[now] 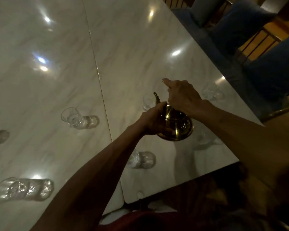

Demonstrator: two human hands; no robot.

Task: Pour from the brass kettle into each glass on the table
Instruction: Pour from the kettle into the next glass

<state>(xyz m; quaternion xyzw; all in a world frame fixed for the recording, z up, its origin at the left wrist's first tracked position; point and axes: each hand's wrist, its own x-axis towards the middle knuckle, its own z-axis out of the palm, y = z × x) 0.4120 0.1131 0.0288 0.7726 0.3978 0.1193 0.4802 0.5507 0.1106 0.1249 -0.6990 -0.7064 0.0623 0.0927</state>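
The work surface is a glossy white marble-patterned table [132,47] with a thin seam running down it. Blue upholstered chairs [240,27] stand along its right edge.

The round, polished brass kettle [177,127] is held in the air above the near right part of the table. It is tilted forward, and its curved spout [156,97] points at a small clear glass [147,104] just beyond it. No stream can be made out in the dim light, and the fill level of that glass cannot be read.

Judged from this, the step in hand is pouring into the small clear glass, or aligning over it. Other glasses stand well apart: a left glass [73,118], a far-right glass [212,91] and a near glass [141,158] beside the left forearm. The next move probably calls for levelling the brass kettle, carrying it to another glass and setting the spout over the rim before tilting.

The left hand [154,121] grasps the kettle's left flank, with the thumb at the base of the spout and the fingers curled under the body. The right hand [182,97] grips the kettle's top from above, hiding the handle. Its index finger is extended forward and its other fingers are curled.
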